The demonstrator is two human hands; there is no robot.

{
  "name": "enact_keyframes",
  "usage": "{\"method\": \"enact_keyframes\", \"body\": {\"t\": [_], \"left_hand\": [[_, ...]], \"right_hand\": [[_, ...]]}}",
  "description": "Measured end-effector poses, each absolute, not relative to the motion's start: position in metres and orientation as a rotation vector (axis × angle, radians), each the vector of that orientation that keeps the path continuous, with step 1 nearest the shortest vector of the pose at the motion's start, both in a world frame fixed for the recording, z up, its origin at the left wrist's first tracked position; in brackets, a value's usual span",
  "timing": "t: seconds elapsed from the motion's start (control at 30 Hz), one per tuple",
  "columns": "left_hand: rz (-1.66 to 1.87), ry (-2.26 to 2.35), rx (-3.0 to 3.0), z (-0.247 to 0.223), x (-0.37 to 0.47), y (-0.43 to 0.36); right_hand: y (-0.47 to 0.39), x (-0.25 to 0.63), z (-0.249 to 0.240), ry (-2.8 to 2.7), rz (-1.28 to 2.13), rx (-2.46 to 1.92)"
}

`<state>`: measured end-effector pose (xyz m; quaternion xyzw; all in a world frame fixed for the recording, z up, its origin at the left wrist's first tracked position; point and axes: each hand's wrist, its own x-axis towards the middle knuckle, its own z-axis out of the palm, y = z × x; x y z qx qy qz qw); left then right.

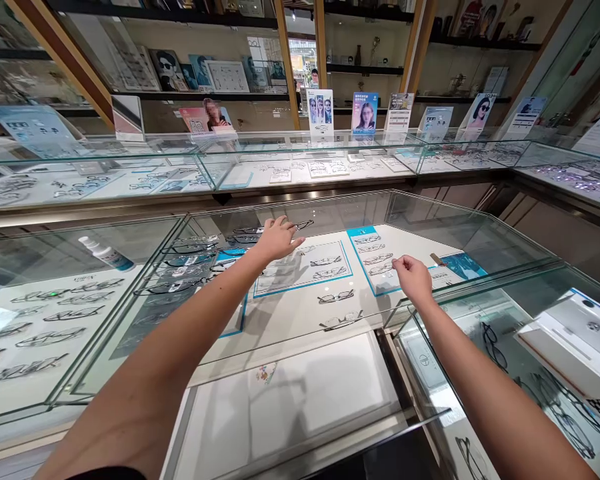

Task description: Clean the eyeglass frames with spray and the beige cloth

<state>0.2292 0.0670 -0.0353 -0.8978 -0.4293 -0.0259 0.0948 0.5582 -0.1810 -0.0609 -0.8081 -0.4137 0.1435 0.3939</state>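
My left hand (279, 239) reaches over the far part of the glass display counter, fingers stretched and thumb apart. A dark pair of eyeglasses (304, 225) shows just beyond its fingers; whether they touch is hidden. More dark-framed eyeglasses (193, 245) lie in rows on the counter to its left. My right hand (414, 277) is closed, thumb and fingers pressed together, above the counter's right half. Anything within that pinch is too small to tell. Closest to it are thin-rimmed eyeglasses (381, 268) in a column on a blue-edged white card (363, 232).
Below the counter, a white drawer (300, 393) is pulled out. A white spray bottle (105, 253) lies at left. A white open box (575, 340) stands on the right-hand glass case. Behind run more glass cases (260, 177), with advertising cards (321, 113) on top.
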Motion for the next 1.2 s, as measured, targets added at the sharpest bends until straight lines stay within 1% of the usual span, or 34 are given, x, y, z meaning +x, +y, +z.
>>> {"method": "enact_keyframes", "body": {"t": [0.1, 0.2, 0.3, 0.43, 0.5, 0.53, 0.6, 0.63, 0.77, 0.9, 1.03, 1.2], "left_hand": [[-0.144, -1.234, -2.684, -0.027, 0.231, 0.049], [-0.261, -1.102, -2.743, -0.01, 0.236, 0.01], [-0.361, -0.918, -2.921, 0.015, 0.242, -0.054], [-0.324, -0.664, -3.34, 0.036, 0.24, -0.157], [-0.329, -0.509, -3.541, 0.029, 0.235, -0.202], [-0.41, -0.477, -3.613, 0.02, 0.232, -0.22], [-0.369, -0.333, -3.731, -0.007, 0.228, -0.245], [-0.331, -0.342, -3.755, -0.023, 0.226, -0.252], [-0.201, -0.548, -3.667, -0.086, 0.227, -0.247], [-0.255, -0.856, -3.429, -0.13, 0.235, -0.208], [-0.294, -1.106, -3.204, -0.155, 0.247, -0.145], [-0.493, -1.226, -2.997, -0.175, 0.262, -0.052]], "right_hand": [[-0.181, 0.558, -0.061, -1.044, 0.371, -2.058], [-0.181, 0.558, -0.06, -1.051, 0.371, -2.049], [-0.182, 0.559, -0.061, -1.056, 0.357, -2.047], [-0.181, 0.56, -0.062, -1.054, 0.358, -2.035], [-0.181, 0.56, -0.062, -1.051, 0.353, -2.031], [-0.181, 0.561, -0.062, -1.05, 0.35, -2.031], [-0.181, 0.561, -0.063, -1.048, 0.347, -2.035], [-0.181, 0.561, -0.063, -1.049, 0.347, -2.036], [-0.181, 0.561, -0.062, -1.039, 0.357, -2.029], [-0.181, 0.56, -0.061, -1.028, 0.374, -2.037], [-0.182, 0.559, -0.059, -1.028, 0.394, -2.017], [-0.183, 0.558, -0.059, -1.037, 0.387, -2.003]]}}
